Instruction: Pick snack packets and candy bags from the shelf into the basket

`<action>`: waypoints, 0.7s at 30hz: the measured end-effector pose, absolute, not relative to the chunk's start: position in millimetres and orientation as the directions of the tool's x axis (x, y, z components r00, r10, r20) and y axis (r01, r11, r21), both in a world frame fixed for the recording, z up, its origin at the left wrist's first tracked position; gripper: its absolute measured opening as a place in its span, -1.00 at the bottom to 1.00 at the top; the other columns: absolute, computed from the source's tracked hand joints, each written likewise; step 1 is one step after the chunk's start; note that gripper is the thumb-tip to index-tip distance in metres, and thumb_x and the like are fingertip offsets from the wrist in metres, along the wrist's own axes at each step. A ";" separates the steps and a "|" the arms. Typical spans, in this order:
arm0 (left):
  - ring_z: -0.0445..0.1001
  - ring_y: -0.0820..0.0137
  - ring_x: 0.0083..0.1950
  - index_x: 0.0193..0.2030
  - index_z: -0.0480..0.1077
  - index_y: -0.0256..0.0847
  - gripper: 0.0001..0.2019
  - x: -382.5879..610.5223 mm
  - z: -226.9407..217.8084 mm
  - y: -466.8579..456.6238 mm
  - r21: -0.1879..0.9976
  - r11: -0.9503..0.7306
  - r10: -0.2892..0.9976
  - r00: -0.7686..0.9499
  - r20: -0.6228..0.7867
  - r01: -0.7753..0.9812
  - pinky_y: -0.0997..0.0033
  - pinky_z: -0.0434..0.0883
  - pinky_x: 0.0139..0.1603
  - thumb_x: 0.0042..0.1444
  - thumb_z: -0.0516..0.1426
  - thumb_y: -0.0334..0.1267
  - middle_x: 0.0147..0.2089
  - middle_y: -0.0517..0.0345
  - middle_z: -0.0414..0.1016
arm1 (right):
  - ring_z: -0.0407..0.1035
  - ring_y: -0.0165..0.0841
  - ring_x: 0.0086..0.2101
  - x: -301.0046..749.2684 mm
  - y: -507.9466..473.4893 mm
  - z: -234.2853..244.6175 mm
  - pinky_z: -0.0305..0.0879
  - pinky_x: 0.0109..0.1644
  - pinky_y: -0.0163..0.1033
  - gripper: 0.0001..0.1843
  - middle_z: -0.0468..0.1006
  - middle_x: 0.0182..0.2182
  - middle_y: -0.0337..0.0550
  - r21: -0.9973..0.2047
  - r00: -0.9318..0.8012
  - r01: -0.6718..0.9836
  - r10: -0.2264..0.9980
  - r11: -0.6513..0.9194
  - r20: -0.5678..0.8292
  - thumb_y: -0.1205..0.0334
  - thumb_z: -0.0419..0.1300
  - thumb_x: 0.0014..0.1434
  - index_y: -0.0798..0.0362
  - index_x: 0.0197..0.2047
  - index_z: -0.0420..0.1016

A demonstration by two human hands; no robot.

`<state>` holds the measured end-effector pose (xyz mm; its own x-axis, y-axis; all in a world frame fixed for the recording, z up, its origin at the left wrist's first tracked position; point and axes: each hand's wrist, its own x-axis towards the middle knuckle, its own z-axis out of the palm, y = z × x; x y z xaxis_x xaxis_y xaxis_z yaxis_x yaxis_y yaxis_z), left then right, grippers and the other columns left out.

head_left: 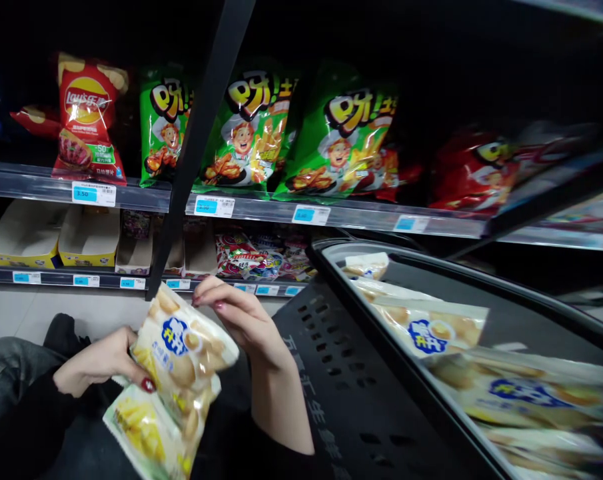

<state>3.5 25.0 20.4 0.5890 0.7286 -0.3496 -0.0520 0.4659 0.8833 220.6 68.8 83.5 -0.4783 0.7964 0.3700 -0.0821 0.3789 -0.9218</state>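
Observation:
My left hand [98,363] grips a stack of pale snack packets [184,353] from the left, thumb on the front of the top one. My right hand [241,320] pinches the top edge of the same top packet. A second packet [144,430] shows underneath, lower left. To the right stands a black plastic basket [341,373] holding several more of the same packets [431,327].
Store shelves [261,208] run across the back with green chip bags [338,143], a red chip bag [88,120] and blue price tags. A dark upright post [198,147] crosses the shelves. Cardboard trays [56,237] sit on the lower shelf. My knee [6,373] is at lower left.

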 end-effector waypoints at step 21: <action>0.48 0.10 -0.17 -0.44 0.51 -0.34 -0.65 1.3 21.8 34.1 0.948 0.303 0.882 0.346 -0.319 0.099 0.23 0.39 -0.15 -0.51 0.37 -0.37 -0.31 0.02 0.59 | 0.19 -0.50 -0.57 207.1 66.4 90.4 0.13 -0.53 -0.41 -0.81 0.33 -0.58 -0.30 -0.984 -0.127 -0.033 0.976 0.175 0.178 0.20 0.29 -0.12 0.08 -0.50 0.36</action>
<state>1.3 34.1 21.8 0.3461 0.8824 -0.3186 0.0995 0.3031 0.9477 207.1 66.4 90.4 -0.1265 0.9759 0.1776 -0.0330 0.1748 -0.9840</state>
